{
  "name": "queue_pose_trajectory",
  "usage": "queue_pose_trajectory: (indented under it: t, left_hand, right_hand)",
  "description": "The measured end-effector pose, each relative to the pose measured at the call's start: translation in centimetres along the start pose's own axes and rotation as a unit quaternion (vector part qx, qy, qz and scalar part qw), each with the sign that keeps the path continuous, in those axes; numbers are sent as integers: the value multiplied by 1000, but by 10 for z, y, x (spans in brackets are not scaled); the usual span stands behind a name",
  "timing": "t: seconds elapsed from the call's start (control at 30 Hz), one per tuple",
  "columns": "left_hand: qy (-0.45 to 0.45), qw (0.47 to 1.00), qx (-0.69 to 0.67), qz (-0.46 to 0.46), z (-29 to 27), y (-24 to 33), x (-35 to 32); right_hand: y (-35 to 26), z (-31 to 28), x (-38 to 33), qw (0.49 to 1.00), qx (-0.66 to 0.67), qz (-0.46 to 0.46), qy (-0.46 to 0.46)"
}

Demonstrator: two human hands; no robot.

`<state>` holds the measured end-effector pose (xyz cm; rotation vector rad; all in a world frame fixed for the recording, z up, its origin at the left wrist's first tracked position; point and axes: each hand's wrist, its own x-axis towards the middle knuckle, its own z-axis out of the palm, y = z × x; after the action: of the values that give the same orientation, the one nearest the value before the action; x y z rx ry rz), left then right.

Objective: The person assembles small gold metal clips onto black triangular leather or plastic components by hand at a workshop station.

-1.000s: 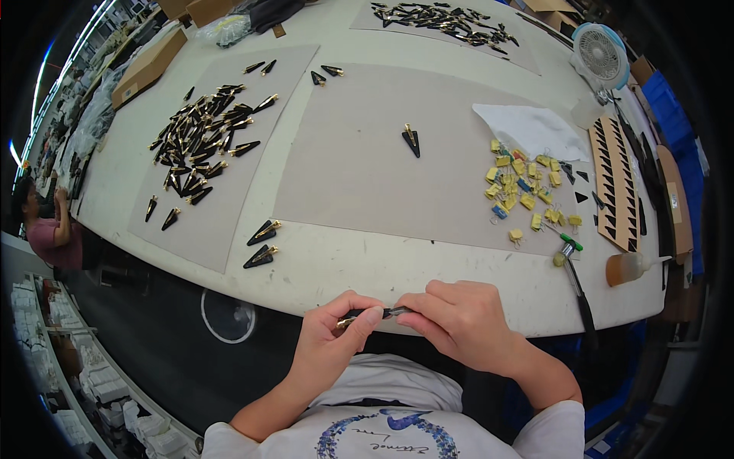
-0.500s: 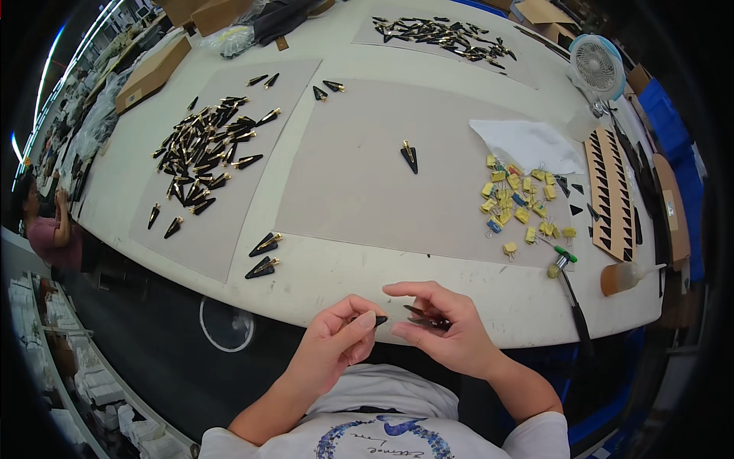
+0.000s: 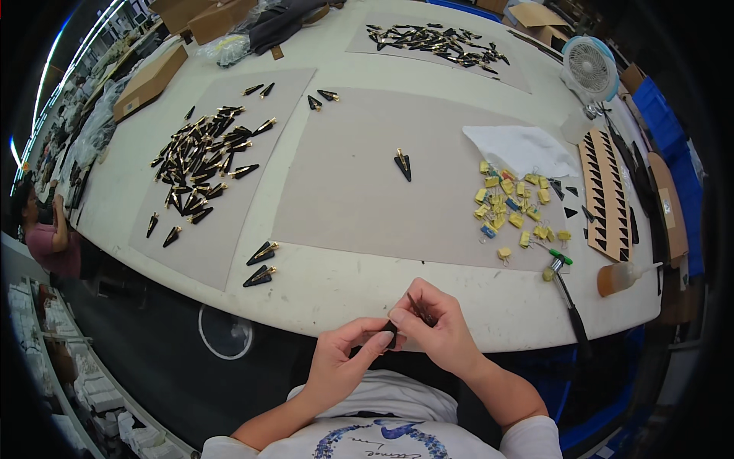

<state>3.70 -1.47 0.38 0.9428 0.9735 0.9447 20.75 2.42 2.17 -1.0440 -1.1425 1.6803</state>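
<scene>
My left hand [image 3: 340,358] is closed, pinching a small black piece [image 3: 392,333] between thumb and fingers above my lap, by the table's near edge. My right hand [image 3: 442,329] meets it there, its fingertips at the upper end of the piece. In the right palm lies a slim dark two-pronged tool [image 3: 417,307], partly hidden by the fingers. Nearest on the table, to the left, are two black triangular clips [image 3: 261,276] with gold metal parts. A single such clip [image 3: 403,165] rests on the central grey mat [image 3: 344,183].
Piles of black clips lie on the left mat [image 3: 206,252] and far mat [image 3: 520,73]. At right are yellow binder clips [image 3: 516,220], a white cloth [image 3: 520,151], a hammer [image 3: 569,302], an amber bottle [image 3: 614,280], a cardboard strip [image 3: 604,191] and a fan [image 3: 590,65]. Another person [image 3: 50,229] is at far left.
My right hand has moved left, from apart to touching the black piece in my left hand. Its fingers have closed in around the two-pronged tool. The view has shifted slightly.
</scene>
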Motion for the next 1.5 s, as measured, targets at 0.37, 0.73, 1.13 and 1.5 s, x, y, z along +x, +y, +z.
queue_pose_trajectory:
  t: [0.37, 0.73, 1.13, 1.5]
  left_hand:
    - [22, 999, -47, -9, -1, 2, 0]
    - [35, 999, 26, 20, -7, 7, 1]
    - [31, 996, 61, 50, -11, 5, 2]
    - [27, 995, 83, 47, -10, 5, 3]
  right_hand:
    - [3, -20, -8, 996, -89, -4, 22]
    - [-14, -18, -12, 975, -215, 27, -58]
    - [-14, -19, -5, 983, -115, 89, -113]
    - [-13, -20, -5, 981, -142, 74, -109]
